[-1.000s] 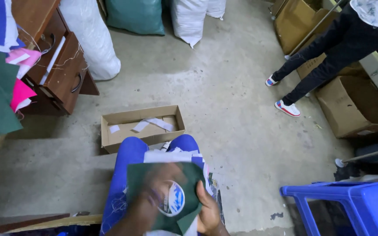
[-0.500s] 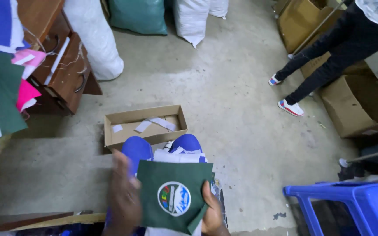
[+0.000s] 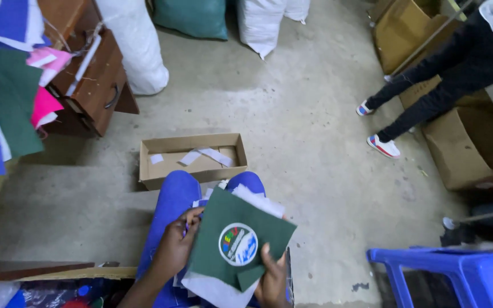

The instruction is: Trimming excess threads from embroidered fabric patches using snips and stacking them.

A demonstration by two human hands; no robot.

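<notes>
Green felt square, bearing a round white-rimmed badge in blue with small coloured marks, held tilted over the lap between both hands. Left hand closed on the square's left edge, fingers curled round behind it and apparently pinching some white and purple scraps there too, though hard to tell in the shadow. Right hand gripping the lower right corner, thumb pressed on the front where the corner folds over. White backing piece showing just beneath the green, sticking out at the bottom and along the upper right. Blue trousers under all of it, knees pointing up the frame.

Just beyond the knees, on the concrete floor: shallow open cardboard box with a few white strips lying inside. Upper left, brown wooden drawer unit with fabric pieces in green, blue and pink hanging beside it. Stuffed white sack leaning next to the drawers. Another person's dark-trousered legs at upper right, in white shoes, near large cardboard boxes. Blue plastic stool at lower right.
</notes>
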